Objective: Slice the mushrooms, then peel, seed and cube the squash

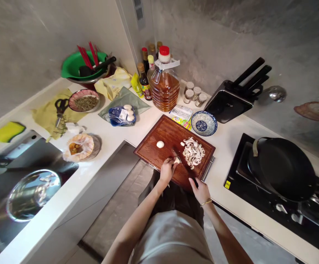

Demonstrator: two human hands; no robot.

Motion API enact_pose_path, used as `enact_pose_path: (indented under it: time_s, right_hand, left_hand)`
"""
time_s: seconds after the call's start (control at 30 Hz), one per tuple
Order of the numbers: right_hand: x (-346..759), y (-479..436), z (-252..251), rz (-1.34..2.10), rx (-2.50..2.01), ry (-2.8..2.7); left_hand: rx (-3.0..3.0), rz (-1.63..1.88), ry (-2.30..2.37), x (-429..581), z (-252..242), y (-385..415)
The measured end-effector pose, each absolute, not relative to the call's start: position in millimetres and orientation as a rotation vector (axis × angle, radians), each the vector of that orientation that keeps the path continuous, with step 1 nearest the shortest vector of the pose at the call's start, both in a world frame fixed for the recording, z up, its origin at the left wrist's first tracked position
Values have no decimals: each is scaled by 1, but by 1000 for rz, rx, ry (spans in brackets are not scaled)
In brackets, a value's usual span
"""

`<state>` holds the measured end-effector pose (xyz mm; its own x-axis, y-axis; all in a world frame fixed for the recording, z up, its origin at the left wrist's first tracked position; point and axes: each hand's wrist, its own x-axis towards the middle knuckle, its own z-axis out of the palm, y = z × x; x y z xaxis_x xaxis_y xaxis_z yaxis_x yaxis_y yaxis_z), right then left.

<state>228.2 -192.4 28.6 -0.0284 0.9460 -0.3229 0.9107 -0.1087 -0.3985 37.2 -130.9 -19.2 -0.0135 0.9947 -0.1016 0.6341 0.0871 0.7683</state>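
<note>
My left hand [168, 169] pinches a white mushroom [177, 160] on the brown cutting board [151, 135]. In my right hand [200, 190] is the handle of a dark kitchen knife [185, 167], whose blade lies against the mushroom. Most of the handle is covered by my fingers. A whole white mushroom [160, 144] rests on the board to the left. Sliced mushrooms [193, 152] form a pile on the board's right side.
A blue-patterned dish [204, 123] and an oil jug [164, 82] stand behind the board, near a knife block [227, 102]. To the right, a black pan [282, 168] sits on the stove. Packaged mushrooms [122, 115], scissors [60, 110] and a sink [0, 198] are at left.
</note>
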Motion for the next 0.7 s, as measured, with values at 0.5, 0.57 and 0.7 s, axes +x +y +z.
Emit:
enact_pose_path:
  time_s: [0.5, 0.57, 0.7]
  right_hand:
    - [235, -199, 52, 799, -2086, -2093]
    - [231, -193, 43, 796, -2123, -2105]
    - [222, -183, 21, 834, -2125, -1981]
  left_hand:
    - [1523, 737, 1740, 38, -21, -131]
    - [1521, 742, 1733, 37, -22, -131]
    - [1540, 758, 1737, 37, -22, -132]
